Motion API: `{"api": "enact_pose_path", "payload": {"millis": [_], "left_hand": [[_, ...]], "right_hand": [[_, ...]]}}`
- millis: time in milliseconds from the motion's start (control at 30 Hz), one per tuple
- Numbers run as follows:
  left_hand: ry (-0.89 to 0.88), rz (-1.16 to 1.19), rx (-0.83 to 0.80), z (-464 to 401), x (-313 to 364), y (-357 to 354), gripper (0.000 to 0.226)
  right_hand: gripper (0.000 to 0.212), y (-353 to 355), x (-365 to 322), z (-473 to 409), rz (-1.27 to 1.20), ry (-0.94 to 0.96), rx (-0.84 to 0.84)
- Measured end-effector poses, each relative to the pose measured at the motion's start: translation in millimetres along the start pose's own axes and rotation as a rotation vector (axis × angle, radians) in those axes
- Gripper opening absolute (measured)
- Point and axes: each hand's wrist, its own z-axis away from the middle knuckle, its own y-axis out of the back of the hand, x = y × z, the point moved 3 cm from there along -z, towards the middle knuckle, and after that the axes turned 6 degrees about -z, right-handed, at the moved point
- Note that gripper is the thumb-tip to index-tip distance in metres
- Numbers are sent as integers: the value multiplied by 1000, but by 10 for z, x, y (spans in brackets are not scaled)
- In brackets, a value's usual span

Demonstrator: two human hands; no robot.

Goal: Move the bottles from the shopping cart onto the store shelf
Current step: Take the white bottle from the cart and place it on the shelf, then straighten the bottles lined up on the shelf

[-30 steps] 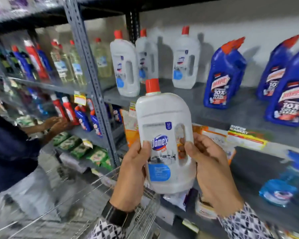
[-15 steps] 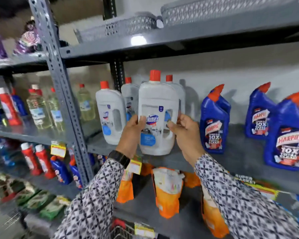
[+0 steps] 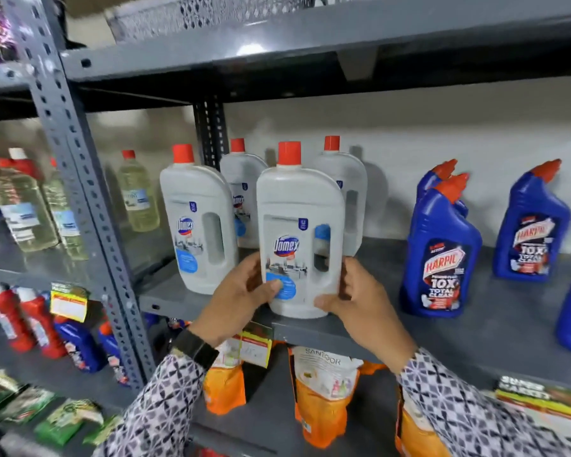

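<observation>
On the grey store shelf (image 3: 475, 328), the white Domex bottle (image 3: 299, 232), carried up from below a second earlier, stood upright at the front edge, left hand (image 3: 241, 291) and right hand (image 3: 353, 298) clasping its base, release pending.

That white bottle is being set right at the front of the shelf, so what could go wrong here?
The white Domex bottle stands near the shelf's front edge; if the left hand and right hand let go now, it might tip off. Pushed back carelessly, it could knock the Domex bottles behind.
</observation>
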Motion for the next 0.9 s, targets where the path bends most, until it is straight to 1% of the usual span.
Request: {"api": "enact_pose_path", "payload": {"millis": [100, 167, 367, 600, 667, 733, 767, 800, 833, 867, 900], "left_hand": [[-25, -37, -39, -122, 52, -75, 45], [-22, -23, -53, -182, 53, -118, 49], [0, 5, -131, -194, 27, -144, 49], [27, 70, -121, -187, -55, -126, 51], [29, 87, -120, -184, -30, -132, 52], [7, 83, -110, -147, 21, -139, 56], [-11, 73, -74, -106, 67, -138, 61], [-32, 69, 6, -43, 131, -131, 68], [-45, 72, 129, 37, 198, -120, 72], [-64, 82, 272, 136, 272, -114, 70], [-85, 83, 402, 235, 340, -123, 63]], "right_hand": [[55, 37, 17, -100, 94, -3, 38], [53, 69, 38, -139, 119, -17, 62], [56, 107, 113, -35, 189, -10, 97], [57, 77, 78, 36, 202, -29, 116], [56, 83, 25, 50, 197, -23, 107], [59, 116, -43, 122, 215, -29, 78], [63, 150, -68, 190, 231, -31, 67], [67, 213, -81, 278, 250, -26, 66], [68, 300, -94, 374, 267, -5, 80], [66, 414, -112, 473, 283, 30, 117], [61, 545, -134, 566, 293, 77, 179]]}}
